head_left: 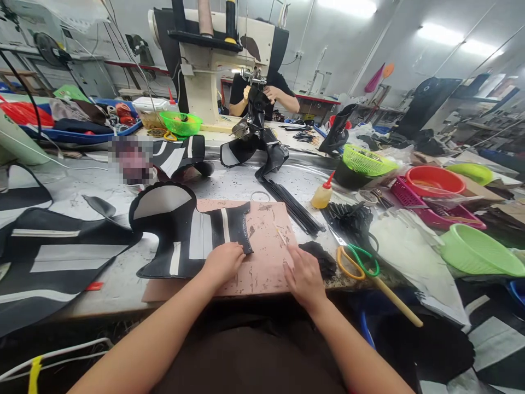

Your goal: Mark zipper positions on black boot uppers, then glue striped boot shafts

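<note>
My left hand point(225, 261) is closed at the lower right edge of a black leather piece point(164, 210), its fingers pressing on that edge. Light reinforcing patches and white tape strips cover the piece, which lies partly on a pinkish board point(266, 268). To the right, my right hand point(304, 276) pinches a thin pale stick point(281, 235) pointing up and left over the board. A small pile of black pieces point(318, 260) sits just beyond this hand.
Scissors point(356, 261) with orange and green handles lie at the right, near a yellow glue bottle point(322, 194) and black strips point(291, 205). More patched leather point(61, 249) covers the left. Behind stands a sewing machine point(200, 71), with a person point(289, 101) working beyond it.
</note>
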{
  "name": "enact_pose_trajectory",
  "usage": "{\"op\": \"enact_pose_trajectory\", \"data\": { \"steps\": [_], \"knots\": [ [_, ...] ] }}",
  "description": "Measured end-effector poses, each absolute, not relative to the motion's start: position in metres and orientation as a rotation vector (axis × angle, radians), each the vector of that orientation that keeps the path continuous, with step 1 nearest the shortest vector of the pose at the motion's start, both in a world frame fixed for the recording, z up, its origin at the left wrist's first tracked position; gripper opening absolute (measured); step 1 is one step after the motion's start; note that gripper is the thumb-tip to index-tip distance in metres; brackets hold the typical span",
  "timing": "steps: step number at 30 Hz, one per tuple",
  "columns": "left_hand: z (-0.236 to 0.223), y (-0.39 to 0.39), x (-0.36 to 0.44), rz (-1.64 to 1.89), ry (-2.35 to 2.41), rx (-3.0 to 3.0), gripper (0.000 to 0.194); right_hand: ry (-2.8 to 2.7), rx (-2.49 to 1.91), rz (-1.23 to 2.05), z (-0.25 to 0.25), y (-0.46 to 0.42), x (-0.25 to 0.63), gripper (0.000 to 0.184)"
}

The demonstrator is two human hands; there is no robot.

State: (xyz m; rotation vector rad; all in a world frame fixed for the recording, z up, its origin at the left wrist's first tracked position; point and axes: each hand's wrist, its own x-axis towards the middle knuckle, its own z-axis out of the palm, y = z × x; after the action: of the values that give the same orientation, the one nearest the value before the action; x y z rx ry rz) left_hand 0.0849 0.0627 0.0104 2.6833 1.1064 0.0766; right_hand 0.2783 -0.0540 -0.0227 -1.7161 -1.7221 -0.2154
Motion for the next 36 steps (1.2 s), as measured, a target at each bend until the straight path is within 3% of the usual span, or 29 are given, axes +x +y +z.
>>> {"op": "enact_pose_trajectory", "data": {
  "steps": [8,13,19,22,28,32,36],
  "knots": [
    [0.007,0.057,0.079,0.117,1.088,2.695,0.016,-0.297,-1.332,0.792,-0.066,-0.140,0.279,0.013],
    [0.009,0.037,0.078,0.230,0.844,2.914,0.019,-0.236,-0.983,1.145,-0.052,-0.124,0.292,0.028],
    [0.005,0.004,0.076,0.065,0.760,2.889,0.043,-0.315,-1.015,1.068,-0.026,-0.143,0.280,0.013],
    [0.002,0.002,0.072,0.038,0.753,2.852,0.049,-0.711,-1.299,0.946,-0.012,-0.148,0.269,0.026],
    [0.004,0.005,0.068,0.063,0.697,2.913,0.038,-1.945,-1.770,0.048,-0.007,-0.099,0.239,0.037],
    [0.012,0.007,0.061,0.102,0.759,3.013,0.022,-2.079,-1.822,-0.164,-0.021,-0.083,0.232,0.035],
    [0.018,0.008,0.044,0.108,1.064,3.142,0.029,-1.939,-1.889,-0.258,-0.024,-0.091,0.242,0.030]
  ]
}}
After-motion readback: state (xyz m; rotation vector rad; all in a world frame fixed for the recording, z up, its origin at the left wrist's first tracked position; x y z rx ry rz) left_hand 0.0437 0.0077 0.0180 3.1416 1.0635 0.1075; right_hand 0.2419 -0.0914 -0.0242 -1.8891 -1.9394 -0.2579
